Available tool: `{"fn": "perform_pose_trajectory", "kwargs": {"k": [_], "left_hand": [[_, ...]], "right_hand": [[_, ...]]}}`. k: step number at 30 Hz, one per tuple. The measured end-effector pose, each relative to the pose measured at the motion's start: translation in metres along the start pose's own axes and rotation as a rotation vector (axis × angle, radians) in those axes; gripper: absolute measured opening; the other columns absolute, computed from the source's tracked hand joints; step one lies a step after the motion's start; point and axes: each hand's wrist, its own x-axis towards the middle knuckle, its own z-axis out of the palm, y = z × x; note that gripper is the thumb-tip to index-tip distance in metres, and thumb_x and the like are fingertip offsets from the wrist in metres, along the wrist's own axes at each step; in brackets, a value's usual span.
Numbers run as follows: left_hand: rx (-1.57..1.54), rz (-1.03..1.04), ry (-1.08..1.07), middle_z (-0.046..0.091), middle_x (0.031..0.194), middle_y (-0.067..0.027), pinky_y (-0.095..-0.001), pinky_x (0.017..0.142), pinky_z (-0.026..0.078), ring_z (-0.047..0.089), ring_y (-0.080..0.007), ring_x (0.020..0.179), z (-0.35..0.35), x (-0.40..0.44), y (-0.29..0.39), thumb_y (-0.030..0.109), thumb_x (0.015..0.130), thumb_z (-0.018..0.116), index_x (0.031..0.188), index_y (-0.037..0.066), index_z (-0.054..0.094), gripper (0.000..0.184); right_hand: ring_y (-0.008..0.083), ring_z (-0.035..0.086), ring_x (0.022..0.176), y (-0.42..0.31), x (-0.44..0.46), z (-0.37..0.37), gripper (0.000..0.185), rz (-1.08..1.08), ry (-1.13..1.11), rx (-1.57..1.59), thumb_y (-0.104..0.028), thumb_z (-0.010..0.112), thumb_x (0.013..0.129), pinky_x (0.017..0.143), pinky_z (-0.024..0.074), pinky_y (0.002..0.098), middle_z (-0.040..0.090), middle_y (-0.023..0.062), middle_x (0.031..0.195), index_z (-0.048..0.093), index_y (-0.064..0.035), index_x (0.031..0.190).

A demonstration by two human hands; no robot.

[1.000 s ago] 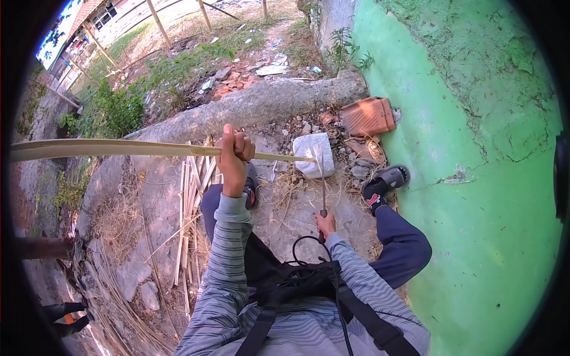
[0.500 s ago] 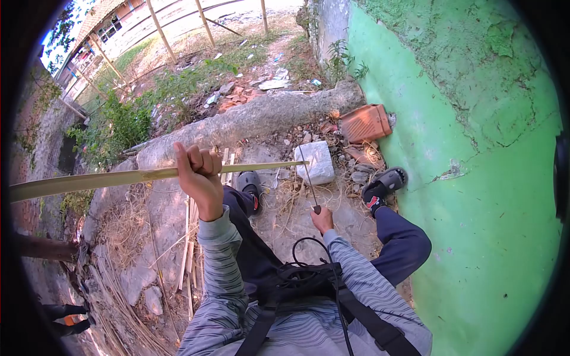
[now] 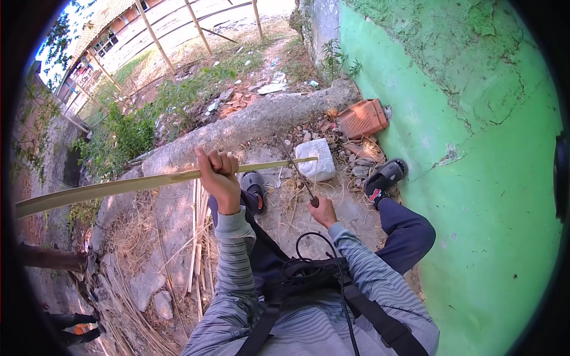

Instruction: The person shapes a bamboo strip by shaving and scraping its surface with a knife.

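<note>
A long bamboo strip (image 3: 124,186) runs from the left edge through my left hand (image 3: 219,178), whose fingers are wrapped round it. Its narrow tip lies over a white block (image 3: 316,160) on the ground between my feet. My right hand (image 3: 323,212) is closed on the dark handle of a long knife (image 3: 301,176). The blade slants up and left from the handle and crosses the strip between my left hand and the block.
Cut bamboo strips (image 3: 198,237) lie on the ground left of my leg. An orange hollow brick (image 3: 363,118) rests against the green wall (image 3: 481,207). A raised concrete edge (image 3: 249,126) runs beyond the block. Another person's dark-clothed legs (image 3: 74,329) show at lower left.
Since a second ago, the knife blade has swung leftward from the block along the strip. My left hand moved left and down with the strip, then partly back right. The view has shifted slightly.
</note>
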Motion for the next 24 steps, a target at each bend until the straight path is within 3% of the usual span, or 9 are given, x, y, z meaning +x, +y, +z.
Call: {"fn": "perform_pose_trajectory", "kwargs": {"k": [5,11,17,20,24], "left_hand": [[-0.018,-0.09,0.042,0.017,0.056,0.0048,-0.0321,0.044,0.011,0.012,-0.0083,0.047,-0.022,0.004,-0.078,0.043,0.112,0.042,0.063,0.016,0.023,0.059],[0.03,-0.085,-0.112,0.018,0.055,0.0047,-0.0319,0.044,0.012,0.013,-0.0083,0.045,-0.018,0.007,-0.087,0.04,0.112,0.042,0.063,0.015,0.023,0.058],[-0.029,-0.051,-0.045,0.018,0.055,0.0042,-0.0315,0.043,0.014,0.014,-0.0083,0.044,-0.018,-0.005,-0.086,0.033,0.113,0.041,0.066,0.014,0.023,0.054],[-0.031,-0.013,-0.101,0.018,0.055,0.0041,-0.0314,0.043,0.014,0.014,-0.0082,0.044,-0.036,-0.004,-0.09,0.031,0.113,0.041,0.066,0.014,0.023,0.053],[-0.006,-0.047,0.006,0.017,0.054,0.0047,-0.0318,0.044,0.014,0.011,-0.0088,0.044,-0.053,0.008,-0.081,0.038,0.113,0.04,0.064,0.016,0.022,0.056]], "right_hand": [[0.0381,0.071,0.072,0.052,-0.004,0.016,0.031,0.084,0.006,-0.033,-0.029,0.074,0.082,0.068,0.0543,0.0454,0.07,0.0223,0.077,0.071,0.0014,0.084],[0.0401,0.072,0.077,0.045,0.01,0.017,0.033,0.178,-0.089,0.02,-0.03,0.073,0.082,0.07,0.0552,0.0464,0.07,0.0254,0.081,0.071,0.0023,0.086],[0.0409,0.071,0.079,0.042,0.041,0.026,0.033,0.118,-0.095,0.034,-0.03,0.072,0.082,0.072,0.0548,0.0463,0.07,0.0254,0.081,0.07,0.0024,0.088],[0.0411,0.071,0.08,0.071,0.057,0.04,0.032,0.201,-0.109,0.062,-0.03,0.072,0.082,0.073,0.0549,0.0463,0.07,0.0246,0.082,0.07,0.0015,0.088],[0.0409,0.07,0.077,0.078,0.062,0.045,0.03,0.173,-0.097,-0.031,-0.03,0.071,0.083,0.072,0.054,0.0465,0.07,0.0234,0.08,0.07,-0.0002,0.087]]}}
